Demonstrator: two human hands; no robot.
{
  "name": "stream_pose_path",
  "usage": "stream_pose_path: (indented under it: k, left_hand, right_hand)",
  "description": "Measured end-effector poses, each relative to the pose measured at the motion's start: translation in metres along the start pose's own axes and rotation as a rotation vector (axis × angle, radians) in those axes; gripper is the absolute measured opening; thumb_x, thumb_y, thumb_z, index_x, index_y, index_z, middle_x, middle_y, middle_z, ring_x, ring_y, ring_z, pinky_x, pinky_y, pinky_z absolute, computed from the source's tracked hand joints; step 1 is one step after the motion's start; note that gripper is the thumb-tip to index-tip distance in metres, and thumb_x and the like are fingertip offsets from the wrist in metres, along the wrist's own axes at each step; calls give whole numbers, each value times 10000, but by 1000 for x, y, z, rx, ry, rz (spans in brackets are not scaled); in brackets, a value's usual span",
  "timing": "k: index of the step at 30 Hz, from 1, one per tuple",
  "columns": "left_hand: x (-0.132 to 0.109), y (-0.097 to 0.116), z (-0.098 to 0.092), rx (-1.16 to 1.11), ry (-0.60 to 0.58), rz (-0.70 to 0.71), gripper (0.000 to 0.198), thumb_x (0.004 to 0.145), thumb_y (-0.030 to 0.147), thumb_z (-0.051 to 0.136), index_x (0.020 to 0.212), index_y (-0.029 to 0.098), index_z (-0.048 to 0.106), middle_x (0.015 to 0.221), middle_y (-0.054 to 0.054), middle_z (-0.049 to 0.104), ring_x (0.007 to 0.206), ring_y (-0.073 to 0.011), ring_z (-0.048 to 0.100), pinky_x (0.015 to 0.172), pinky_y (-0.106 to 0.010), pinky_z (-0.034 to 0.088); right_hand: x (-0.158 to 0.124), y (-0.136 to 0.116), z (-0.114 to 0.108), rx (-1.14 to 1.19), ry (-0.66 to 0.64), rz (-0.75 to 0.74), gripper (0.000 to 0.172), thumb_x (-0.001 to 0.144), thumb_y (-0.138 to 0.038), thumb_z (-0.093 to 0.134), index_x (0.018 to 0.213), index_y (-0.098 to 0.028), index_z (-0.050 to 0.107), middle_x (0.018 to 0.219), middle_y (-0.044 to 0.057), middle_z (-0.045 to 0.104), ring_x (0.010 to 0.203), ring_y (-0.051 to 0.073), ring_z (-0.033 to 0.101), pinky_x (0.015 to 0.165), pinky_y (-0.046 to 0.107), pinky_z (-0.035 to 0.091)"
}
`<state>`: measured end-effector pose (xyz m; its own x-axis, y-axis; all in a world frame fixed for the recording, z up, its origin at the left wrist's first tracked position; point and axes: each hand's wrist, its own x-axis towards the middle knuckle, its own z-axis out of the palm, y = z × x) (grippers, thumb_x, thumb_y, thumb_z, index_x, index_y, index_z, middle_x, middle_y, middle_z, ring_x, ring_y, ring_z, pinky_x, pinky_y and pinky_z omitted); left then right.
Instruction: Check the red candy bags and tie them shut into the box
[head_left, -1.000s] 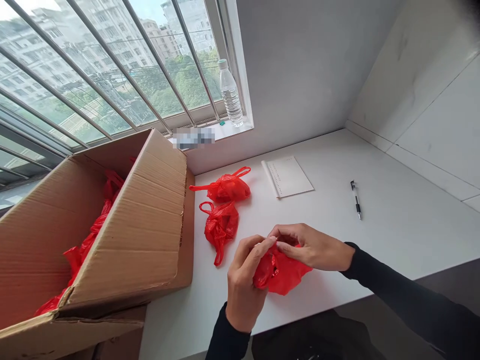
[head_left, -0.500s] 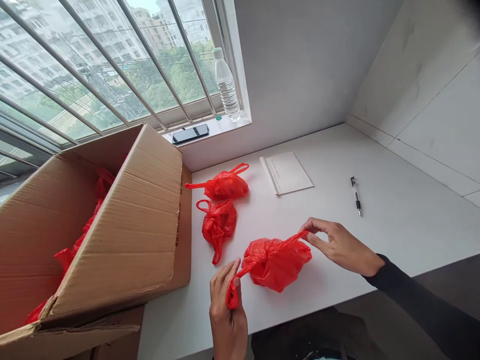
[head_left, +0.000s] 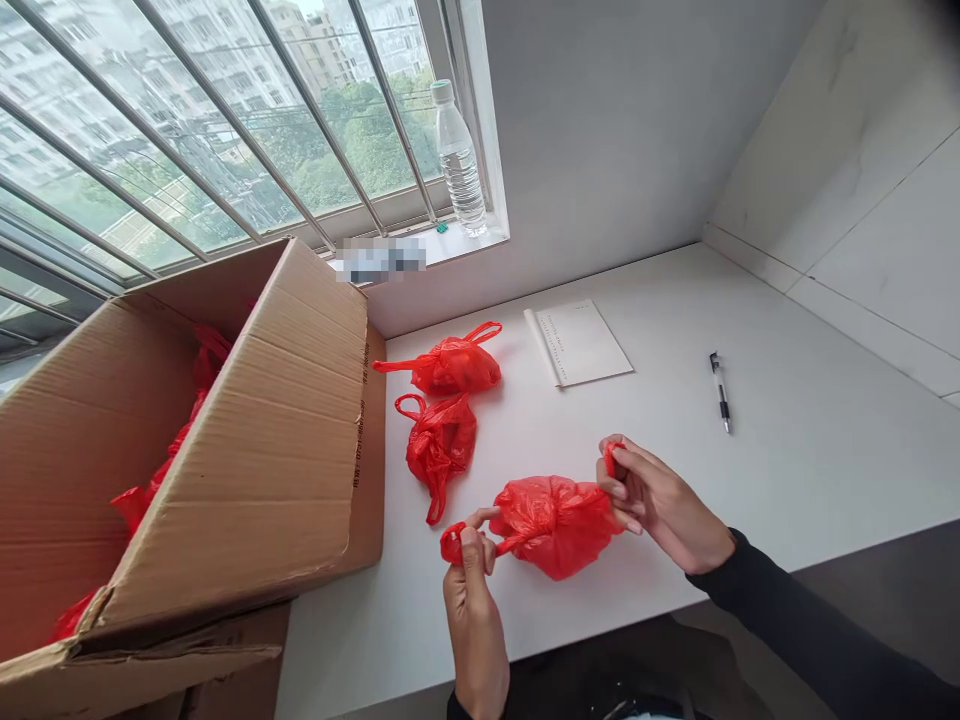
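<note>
A knotted red plastic bag (head_left: 559, 530) sits near the front edge of the white table, its contents hidden. My left hand (head_left: 476, 600) is closed on one handle loop at the bag's left side. On the other side, my right hand (head_left: 645, 490) grips the second handle, its fingers curled by the bag. Two more tied red bags lie behind and to the left: one red bag (head_left: 442, 440) beside the box, and another red bag (head_left: 456, 368) just beyond it.
A large open cardboard box (head_left: 247, 450) with red bags inside stands on the left. A notepad (head_left: 585, 345) and a pen (head_left: 721, 395) lie farther back on the table (head_left: 810, 420). On the windowsill are a water bottle (head_left: 461, 170) and a blurred-out item (head_left: 381, 260).
My left hand has turned and moved slightly right and up, with the handle at its thumb. My right hand has shifted a little left, fingers curling in closer to the bag.
</note>
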<state>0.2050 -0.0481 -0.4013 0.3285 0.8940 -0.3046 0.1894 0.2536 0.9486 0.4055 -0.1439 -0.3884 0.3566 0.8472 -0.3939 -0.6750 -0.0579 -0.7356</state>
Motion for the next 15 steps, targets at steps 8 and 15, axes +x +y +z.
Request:
stream_pose_path:
  k: [8, 15]
  left_hand:
    - [12, -26, 2, 263, -121, 418, 331, 1055, 343, 434, 1345, 286, 583, 1516, -71, 535, 1474, -249, 402, 1182, -452, 374]
    - [34, -69, 30, 785, -256, 809, 626, 1027, 175, 421, 1621, 276, 250, 1639, -77, 400, 1563, -267, 248, 1259, -589, 232]
  right_hand:
    - [3, 24, -11, -823, 124, -327, 278, 1067, -457, 353, 1087, -264, 551, 1190, 70, 624, 1153, 242, 578, 1049, 485, 466]
    - [17, 79, -20, -1184, 28, -516, 389, 1070, -304, 365, 1458, -292, 399, 1555, 95, 486, 1472, 249, 423, 1200, 521, 421]
